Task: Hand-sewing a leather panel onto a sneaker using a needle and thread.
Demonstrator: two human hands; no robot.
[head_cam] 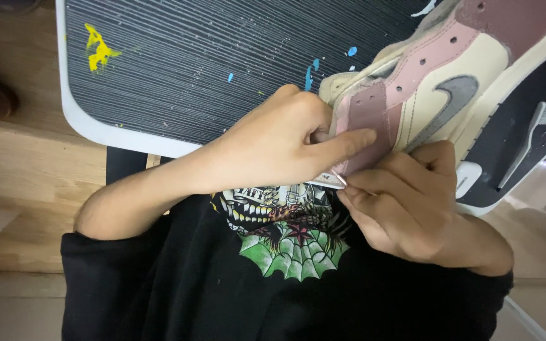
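Our left hand (279, 142) was curled around the collar end of a high-top sneaker (437, 82), with the forefinger stretched flat across the mauve eyelet panel (369, 117) and the thumb tucked behind the edge of it, so the hand was closed on the shoe. Our right hand (406, 208) came up from below, fingers bent and pinched on a thin, pale, pointed thing (339, 179) whose tip showed just under the panel; we could not tell what it was, only that the hand gripped it and also pressed against the shoe's lower edge. Both hands touched each other at the panel.

The sneaker lay tilted, its collar toward us and its sole running off to the upper right. It had cream, pink and maroon panels, a grey curved patch on the side, and round eyelet holes with no lace visible in them.

Under it sat a dark ribbed mat (210, 63) with a white rim, flecked with yellow and blue paint. To the right a white brush (529, 142) lay on the dark surface, near the sole. Below the hands was our black printed shirt (292, 252), and a wooden floor (20, 177) lay to the left.
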